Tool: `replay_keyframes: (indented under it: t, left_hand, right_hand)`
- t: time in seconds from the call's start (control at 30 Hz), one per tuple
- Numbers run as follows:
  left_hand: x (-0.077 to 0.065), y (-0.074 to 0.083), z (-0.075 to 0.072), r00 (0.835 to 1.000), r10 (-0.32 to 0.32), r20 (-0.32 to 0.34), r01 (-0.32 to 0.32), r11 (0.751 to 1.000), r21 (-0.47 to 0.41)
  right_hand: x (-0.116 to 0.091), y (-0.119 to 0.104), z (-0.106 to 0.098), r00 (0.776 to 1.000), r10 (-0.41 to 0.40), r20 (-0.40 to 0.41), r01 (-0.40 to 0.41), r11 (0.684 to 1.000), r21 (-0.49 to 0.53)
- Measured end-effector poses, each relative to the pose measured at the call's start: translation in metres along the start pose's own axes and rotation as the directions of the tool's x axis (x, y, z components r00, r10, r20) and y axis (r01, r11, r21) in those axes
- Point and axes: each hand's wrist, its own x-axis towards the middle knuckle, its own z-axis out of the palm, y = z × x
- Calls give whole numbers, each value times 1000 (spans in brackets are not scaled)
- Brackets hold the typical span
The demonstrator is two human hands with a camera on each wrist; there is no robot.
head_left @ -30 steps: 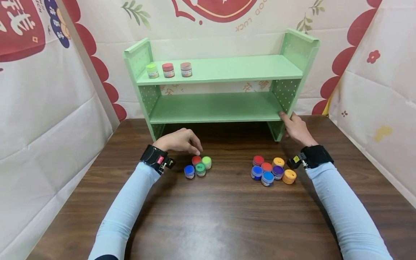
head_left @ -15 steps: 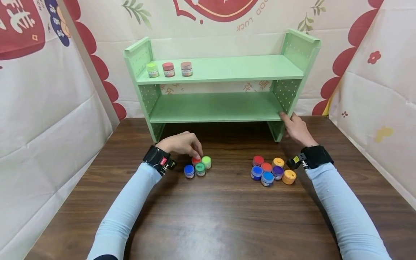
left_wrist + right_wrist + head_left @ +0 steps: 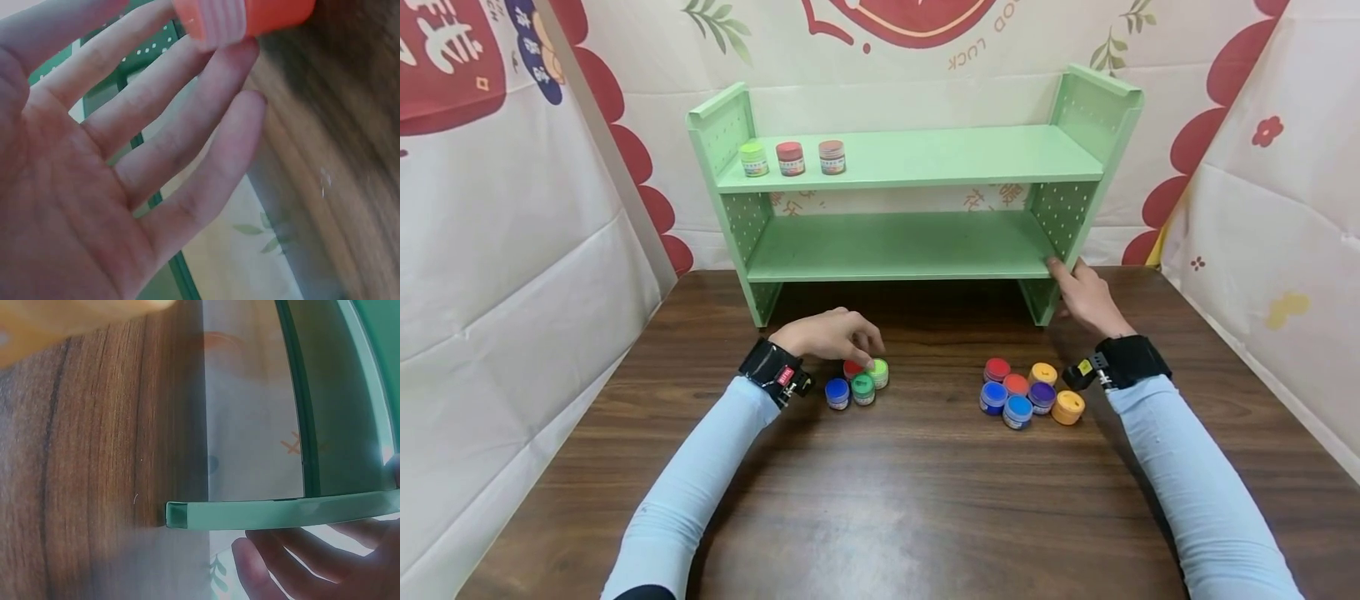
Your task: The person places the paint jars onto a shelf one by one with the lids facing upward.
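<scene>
My left hand (image 3: pixel 837 335) reaches over a small cluster of lidded paint jars on the table. Its thumb and fingertips are right at the light green jar (image 3: pixel 879 375), partly covering the red jar (image 3: pixel 850 369). A dark green jar (image 3: pixel 862 387) and a blue jar (image 3: pixel 837 392) stand just in front. In the left wrist view, the fingers extend loosely behind the red jar (image 3: pixel 262 19); the thumb runs along the top left. My right hand (image 3: pixel 1086 300) grips the right side panel of the green shelf (image 3: pixel 895 246), its fingers outside the panel (image 3: pixel 269 514).
Three jars, including a brown-lidded jar (image 3: pixel 832 157), stand at the left of the upper shelf. Another group of several jars, with a purple-lidded jar (image 3: pixel 1042 397) and a yellow-orange jar (image 3: pixel 1067 407), sits right of centre on the wooden table (image 3: pixel 880 492).
My left hand has lowered and shifted right, from behind the red jar to over the light green one. My right hand has stayed on the shelf's side panel.
</scene>
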Motion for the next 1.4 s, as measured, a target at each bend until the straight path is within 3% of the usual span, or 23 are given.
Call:
replay_keyframes:
  t: [0.1,0.33,0.63,0.77,1.03,1.4]
  left_hand:
    - [-4,-3,-4,1000,-29,8,29,1000,-7]
    - [-9,-7,-8,991,-87,99,88,996,-7]
    - [-6,-15,-8,984,-133,118,139,989,-42]
    - [-6,-19,-8,986,-144,83,150,987,-64]
    - [-7,-22,-6,986,-157,-61,156,987,-25]
    - [-6,-22,-6,983,-152,-103,156,987,33]
  right_hand:
    - [1,-1,0,1000,-8,-2,8,1000,0]
    - [1,-1,0,1000,-5,-3,5,1000,-1]
    - [0,0,2,1000,20,-17,-20,1000,12]
    - [-1,-1,2,1000,16,-18,-16,1000,11]
    - [-1,-1,2,1000,10,-16,-10,1000,14]
    - [-1,-2,2,1000,14,-17,-13,1000,15]
